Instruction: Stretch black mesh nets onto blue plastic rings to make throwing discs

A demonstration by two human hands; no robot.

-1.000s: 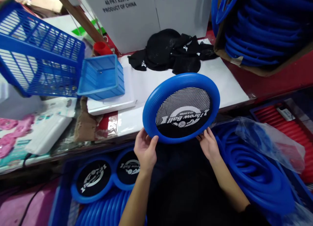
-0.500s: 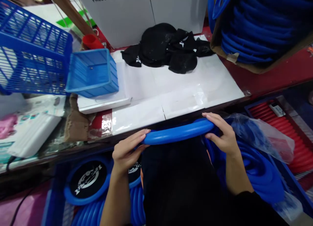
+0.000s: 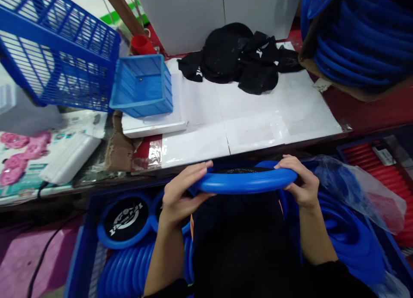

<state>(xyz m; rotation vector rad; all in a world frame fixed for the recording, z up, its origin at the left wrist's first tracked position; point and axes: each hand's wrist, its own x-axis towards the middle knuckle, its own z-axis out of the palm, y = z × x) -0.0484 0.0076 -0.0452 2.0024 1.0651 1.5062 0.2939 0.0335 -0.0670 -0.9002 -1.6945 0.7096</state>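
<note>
Between my two hands is a blue-rimmed flying disc (image 3: 248,182), held almost edge-on in front of my body, with a strip of black fabric showing inside its rim. My left hand (image 3: 183,192) pinches its left side, thumb below and fingers above. On the opposite side my right hand (image 3: 301,179) grips the rim the same way. Black fabric pieces (image 3: 229,53) with white print lie heaped on the white board (image 3: 254,121) beyond the disc. Below my left forearm, a finished-looking disc with a black printed centre (image 3: 125,220) rests on stacked blue rings (image 3: 129,268).
A small blue bin (image 3: 142,85) and a blue basket (image 3: 77,53) stand at the left of the bench. At upper right, a carton holds coiled blue rings (image 3: 361,40). Red rings (image 3: 371,169) and a plastic bag (image 3: 358,186) lie at lower right.
The disc has tilted, so the black fabric inside its rim now shows. Both hands keep their grip. The whole view has shifted, with the bench things appearing further right.
</note>
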